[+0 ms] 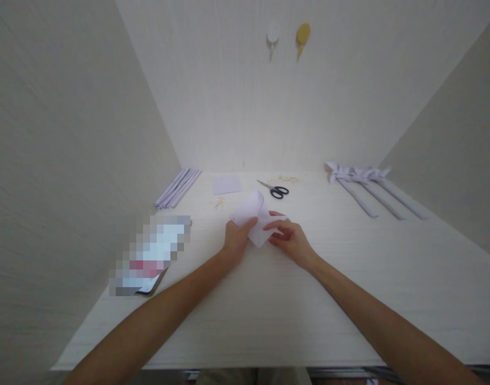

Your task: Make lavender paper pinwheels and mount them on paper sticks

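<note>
Over the middle of the table, a pale lilac sheet of paper (253, 206) is folded into a pointed, layered shape with flaps standing up. My left hand (237, 235) grips its left side, thumb pressed on the front and the other fingers behind. On the right side, my right hand (287, 238) has a flap between its slightly spread fingers. Just beyond the paper lie scissors with black handles (277, 191), blades toward the left. A flat square of lilac paper (227, 185) is behind my left hand.
Rolled paper sticks (178, 188) lie bundled at the back left, near a phone (152, 256) with a blurred screen. Folded paper shapes on sticks (359, 179) rest at the back right. Small tan bits (218, 203) are scattered about. Walls enclose three sides; two hooks (303, 35) hang behind.
</note>
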`<state>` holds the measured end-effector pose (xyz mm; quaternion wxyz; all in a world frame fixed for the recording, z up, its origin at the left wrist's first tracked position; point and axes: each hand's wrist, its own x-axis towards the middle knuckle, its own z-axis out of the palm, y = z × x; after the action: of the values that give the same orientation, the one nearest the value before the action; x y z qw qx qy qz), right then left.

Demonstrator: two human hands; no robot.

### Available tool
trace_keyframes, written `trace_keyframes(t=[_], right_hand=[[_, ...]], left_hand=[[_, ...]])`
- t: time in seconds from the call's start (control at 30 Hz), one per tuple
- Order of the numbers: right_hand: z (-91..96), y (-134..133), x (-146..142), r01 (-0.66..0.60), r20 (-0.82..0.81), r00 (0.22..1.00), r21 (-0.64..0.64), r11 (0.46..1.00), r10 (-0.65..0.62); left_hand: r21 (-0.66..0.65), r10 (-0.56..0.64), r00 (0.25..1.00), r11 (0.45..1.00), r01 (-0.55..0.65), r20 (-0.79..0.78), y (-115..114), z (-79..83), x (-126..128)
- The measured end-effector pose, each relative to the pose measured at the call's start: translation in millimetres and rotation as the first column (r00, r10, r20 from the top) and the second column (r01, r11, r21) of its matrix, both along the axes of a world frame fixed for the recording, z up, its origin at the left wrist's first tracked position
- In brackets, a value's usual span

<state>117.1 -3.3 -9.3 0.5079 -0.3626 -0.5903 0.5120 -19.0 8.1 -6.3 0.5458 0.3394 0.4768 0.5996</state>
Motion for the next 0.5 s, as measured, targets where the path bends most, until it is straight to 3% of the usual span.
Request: trace_keyframes(t=[0.1, 0.27, 0.5], right_hand=[[1.7, 0.3, -4.7, -0.033, 0.044, 0.998, -0.060, 0.998, 0.035], [5.8, 1.5, -5.5, 0.158, 0.088, 0.984, -0.032, 0.987, -0.155], [2.9, 2.2, -4.8, 0.194, 0.127, 0.974, -0.022, 0.981, -0.190]], left_hand=[[0.004, -0.017, 1.000, 1.000, 0.017, -0.002, -0.5, 1.1, 0.2], [0.025, -0.031, 0.995, 0.999, 0.034, -0.096, -0.6, -0.2, 1.0], [0.032, -0.044, 0.978, 0.998, 0.052, -0.204, -4.7, 3.2, 1.7]])
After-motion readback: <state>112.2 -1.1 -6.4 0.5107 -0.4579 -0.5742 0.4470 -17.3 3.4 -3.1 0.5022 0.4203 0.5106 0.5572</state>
